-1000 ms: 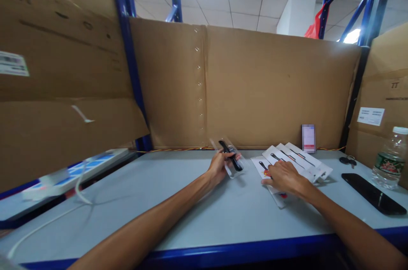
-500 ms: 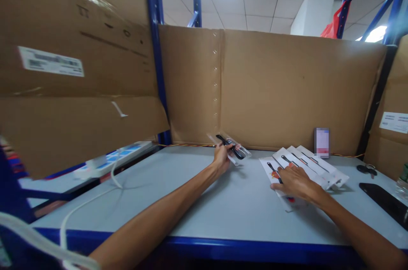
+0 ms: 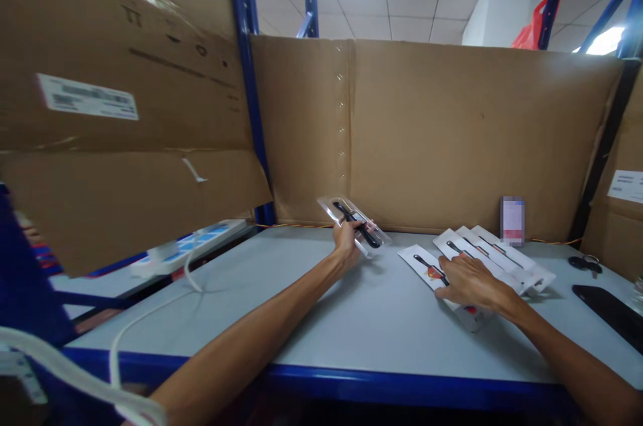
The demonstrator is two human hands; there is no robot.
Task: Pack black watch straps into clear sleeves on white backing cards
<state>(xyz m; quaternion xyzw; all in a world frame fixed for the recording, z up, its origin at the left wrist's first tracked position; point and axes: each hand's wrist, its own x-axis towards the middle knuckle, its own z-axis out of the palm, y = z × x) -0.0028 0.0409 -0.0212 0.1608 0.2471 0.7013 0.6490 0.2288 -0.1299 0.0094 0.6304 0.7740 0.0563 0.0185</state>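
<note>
My left hand [image 3: 346, 242] is closed on a clear plastic blister tray [image 3: 327, 205] above the back of the table. A black-handled tool [image 3: 369, 236] lies inside that tray; its exact kind I cannot make out. Over on the right, my right hand [image 3: 469, 282] grips a white box [image 3: 412, 256] from above, thumb at its near edge. Printed on this box is a black-handled tool with red and orange food; my fingers hide part of the print. Several similar white boxes [image 3: 507, 253] lie fanned and overlapping just behind that hand.
Cardboard panels [image 3: 472, 131] wall the grey tabletop [image 3: 382, 325] at the back and sides. A phone-like screen [image 3: 512, 222] leans at the back right. Keys [image 3: 585, 264] and a black phone [image 3: 607, 311] lie on the right. A power strip [image 3: 201, 245] and white cable [image 3: 130, 322] are left.
The white box under my right hand has slid left, away from the fanned boxes. In my left hand the blister tray has tilted and shows more clearly. The view has shifted slightly.
</note>
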